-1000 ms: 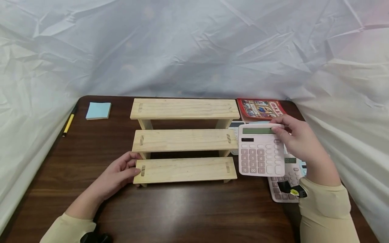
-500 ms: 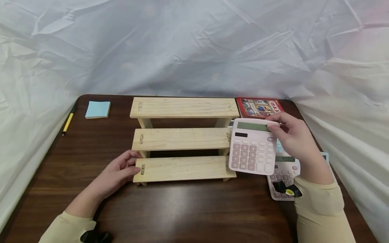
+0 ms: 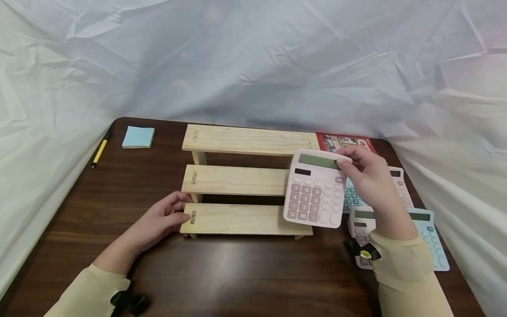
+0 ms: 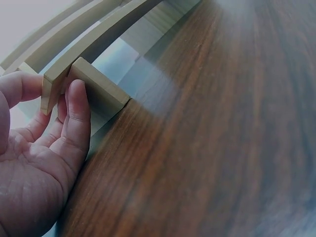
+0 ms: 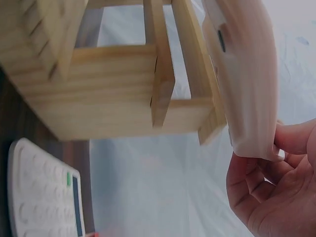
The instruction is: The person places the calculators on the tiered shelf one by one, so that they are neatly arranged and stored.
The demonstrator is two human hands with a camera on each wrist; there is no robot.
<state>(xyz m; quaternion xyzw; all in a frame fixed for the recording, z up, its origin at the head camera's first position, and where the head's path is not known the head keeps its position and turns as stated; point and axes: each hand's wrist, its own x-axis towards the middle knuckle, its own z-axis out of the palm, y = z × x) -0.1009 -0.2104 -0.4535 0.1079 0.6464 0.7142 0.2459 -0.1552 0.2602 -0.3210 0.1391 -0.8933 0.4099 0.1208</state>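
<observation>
A three-tier wooden shelf rack (image 3: 237,219) stands mid-table. My left hand (image 3: 164,216) grips the left end of its lowest board; in the left wrist view the thumb (image 4: 22,86) and fingers (image 4: 76,111) pinch the board's end (image 4: 52,94). In my right hand (image 3: 366,178), a pale pink calculator (image 3: 314,189) is held by its top right corner, thumb on the front. It is raised and tilted, overlapping the right ends of the lower two boards in the head view. The right wrist view shows the calculator (image 5: 249,74) edge-on beside the rack.
Several calculators lie at the right: a pink one (image 3: 362,222) and a blue one (image 3: 431,240) nearest, others behind my right hand. A red booklet (image 3: 346,141) sits at the back right. Blue sticky notes (image 3: 138,137) and a yellow-and-black pen (image 3: 101,147) lie back left.
My right hand has carried the pink calculator leftward, from beside the rack to over its right end, tilting it. My left hand keeps its grip on the rack. The head view has shifted slightly.
</observation>
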